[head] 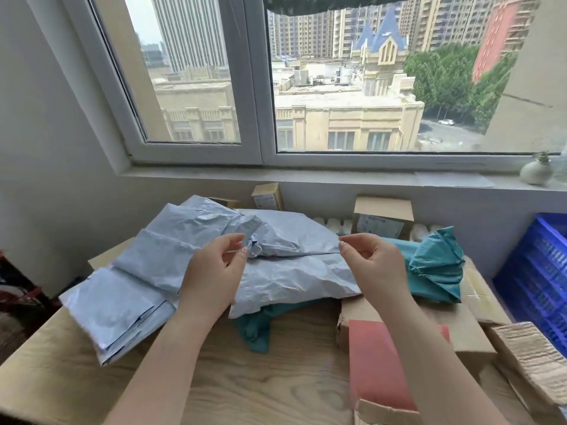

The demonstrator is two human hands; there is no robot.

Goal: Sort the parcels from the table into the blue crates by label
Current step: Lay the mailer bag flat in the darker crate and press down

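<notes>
Sorting barely begun, I judge: my left hand (214,265) and right hand (372,262) each pinch the top edge of a pale-blue mailer (294,271) above the table (260,378), parcels piled around, the blue crate (540,271) at right showing no contents.

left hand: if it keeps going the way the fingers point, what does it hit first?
The left hand already pinches the pale blue bag; going on, it would likely press into that bag. Depth is unclear.

The blue crate (540,271) is cut off by the right edge; the teal parcel (257,328) lies mostly hidden under the pale mailer (294,280); box labels (379,226) are too small to read.
</notes>
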